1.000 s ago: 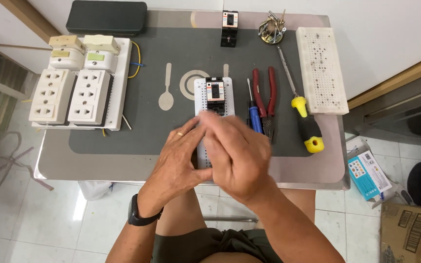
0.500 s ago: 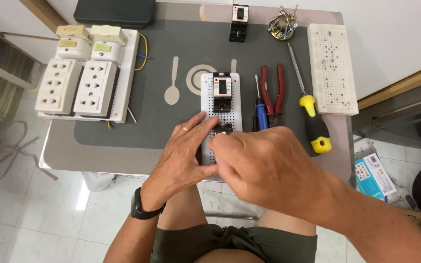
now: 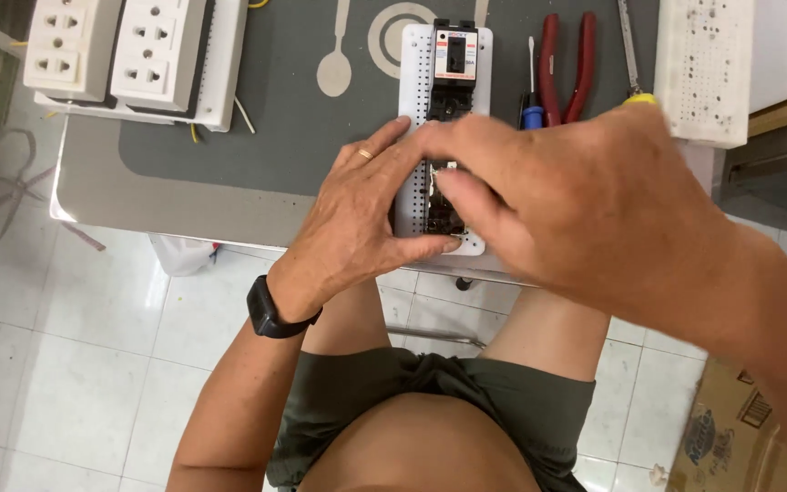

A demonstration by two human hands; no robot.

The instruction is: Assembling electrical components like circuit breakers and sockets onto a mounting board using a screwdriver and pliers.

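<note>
White perforated board (image 3: 412, 118) lies lengthwise at the near edge of the grey mat (image 3: 275, 118), and both hands are on it. At its far end sits a black breaker (image 3: 454, 64), clear of the fingers. The left hand (image 3: 357, 219) wraps the board's near left side, ringed finger stretched along the edge and thumb hooked under the near end. The right hand (image 3: 585, 200) comes over from the right, fingertips drawn together on a small dark part (image 3: 441, 205) mounted at the middle of the board; whether they truly pinch it or only press on it cannot be told, since the knuckles cover the contact. A black watch (image 3: 268, 310) rides the left wrist. Just right of the board lie a blue-handled screwdriver (image 3: 530, 100) and red-handled pliers (image 3: 565, 68), side by side. Farther right rests a second white board (image 3: 703, 64). Off at far left stand two white socket blocks (image 3: 111, 46) on their base.
</note>
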